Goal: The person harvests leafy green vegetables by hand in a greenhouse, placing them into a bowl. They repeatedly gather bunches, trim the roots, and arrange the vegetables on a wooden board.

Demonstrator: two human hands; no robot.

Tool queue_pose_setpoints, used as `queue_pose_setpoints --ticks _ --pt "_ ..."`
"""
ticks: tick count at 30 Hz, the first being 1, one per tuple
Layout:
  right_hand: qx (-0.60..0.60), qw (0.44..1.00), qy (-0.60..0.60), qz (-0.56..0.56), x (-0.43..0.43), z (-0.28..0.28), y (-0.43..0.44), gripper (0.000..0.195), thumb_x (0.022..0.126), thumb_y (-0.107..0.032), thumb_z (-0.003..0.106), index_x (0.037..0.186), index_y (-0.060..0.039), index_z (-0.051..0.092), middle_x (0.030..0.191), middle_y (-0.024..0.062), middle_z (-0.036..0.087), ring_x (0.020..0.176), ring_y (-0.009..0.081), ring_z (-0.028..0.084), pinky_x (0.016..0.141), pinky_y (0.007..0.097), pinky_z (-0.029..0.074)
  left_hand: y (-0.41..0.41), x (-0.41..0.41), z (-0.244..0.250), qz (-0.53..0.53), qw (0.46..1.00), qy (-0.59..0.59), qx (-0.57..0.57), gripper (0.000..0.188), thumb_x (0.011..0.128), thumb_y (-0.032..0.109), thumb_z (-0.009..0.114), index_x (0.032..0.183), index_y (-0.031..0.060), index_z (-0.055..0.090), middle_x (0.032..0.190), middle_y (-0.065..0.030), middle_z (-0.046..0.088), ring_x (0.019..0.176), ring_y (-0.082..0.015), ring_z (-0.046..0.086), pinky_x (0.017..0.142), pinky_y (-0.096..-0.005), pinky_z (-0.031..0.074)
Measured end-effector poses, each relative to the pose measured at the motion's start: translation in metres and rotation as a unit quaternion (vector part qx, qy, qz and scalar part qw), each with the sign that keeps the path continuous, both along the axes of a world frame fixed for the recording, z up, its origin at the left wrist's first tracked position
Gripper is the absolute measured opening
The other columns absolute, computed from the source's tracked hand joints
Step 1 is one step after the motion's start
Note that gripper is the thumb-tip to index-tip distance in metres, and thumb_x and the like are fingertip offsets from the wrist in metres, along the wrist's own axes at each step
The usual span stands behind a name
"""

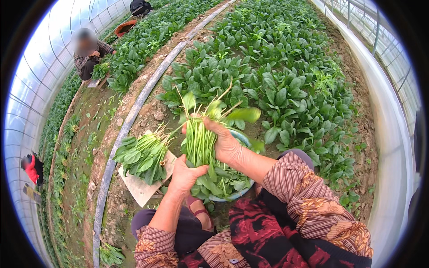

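A bunch of spinach-like greens point(201, 139) is held upside down in both hands, root ends up and leaves hanging. My right hand point(223, 139) wraps the stems near the roots, its far fingers partly hidden behind them. Lower down, my left hand point(186, 175) grips the leafy part from the left side. Some loose leaves at the top right are blurred. Beneath the bunch stands a blue basin point(234, 196) holding cut greens. To the left, another heap of greens point(142, 157) lies on a pale board point(134, 191), roots towards the bunch.
A grey hose point(134, 120) runs along the soil path on my left. Rows of leafy plants point(274, 77) grow ahead, with plastic sheeting point(390, 140) on the right. One person point(80, 67) crouches at upper left; another person point(31, 169) is farther left. A small bundle point(110, 254) lies at lower left.
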State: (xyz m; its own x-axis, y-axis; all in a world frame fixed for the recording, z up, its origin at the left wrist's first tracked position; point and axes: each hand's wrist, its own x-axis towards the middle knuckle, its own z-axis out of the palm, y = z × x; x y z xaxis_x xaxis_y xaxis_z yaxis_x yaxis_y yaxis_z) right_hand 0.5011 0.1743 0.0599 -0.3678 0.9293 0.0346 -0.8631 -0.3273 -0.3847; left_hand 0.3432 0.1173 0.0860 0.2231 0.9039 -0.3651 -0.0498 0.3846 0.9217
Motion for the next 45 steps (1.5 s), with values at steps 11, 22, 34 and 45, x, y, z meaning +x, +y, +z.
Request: queue_pose_setpoints --ticks 11,22,34,45 --pt "-0.036 0.997 -0.038 -0.052 0.029 -0.033 0.003 0.049 0.096 -0.039 0.062 0.128 -0.0026 0.056 0.092 0.0049 0.065 0.084 0.022 0.065 0.084 0.0383 0.054 -0.002 -0.034 -0.006 -0.115 0.783 0.516 0.328 0.039 0.066 0.015 0.077 0.1 0.0034 0.061 0.096 -0.0154 0.067 0.094 -0.0371 0.064 0.086 -0.046 0.05" --pt "-0.373 0.87 -0.17 -0.275 0.011 -0.043 0.002 0.025 0.103 -0.027 0.048 0.091 -0.0052 0.055 0.06 -0.0011 0.045 0.046 0.0097 0.036 0.04 0.0274 0.031 -0.011 -0.039 -0.005 -0.179 0.924 0.332 0.056 0.046 0.066 0.0 0.069 0.112 -0.0028 0.064 0.095 -0.0101 0.07 0.079 -0.0193 0.066 0.076 -0.0318 0.053" --pt "0.032 0.362 -0.93 -0.057 0.068 -0.139 -0.012 0.06 0.081 -0.049 0.076 0.112 0.0003 0.064 0.11 0.0163 0.069 0.088 0.0322 0.068 0.082 0.0459 0.054 -0.002 -0.04 -0.021 -0.097 0.795 0.538 0.265 0.047 0.065 0.003 0.073 0.11 0.0013 0.061 0.093 -0.0123 0.069 0.082 -0.0321 0.067 0.075 -0.0391 0.052" --pt "0.003 0.95 -0.291 0.115 0.026 -0.017 -0.033 0.033 0.093 -0.029 0.068 0.1 0.0032 0.066 0.091 0.0122 0.072 0.049 0.0057 0.048 0.04 0.0193 0.034 0.022 -0.033 -0.004 -0.039 0.372 0.758 0.535 0.015 0.078 0.01 0.06 0.091 0.0063 0.058 0.074 -0.004 0.05 0.068 -0.0202 0.052 0.063 -0.0342 0.039"
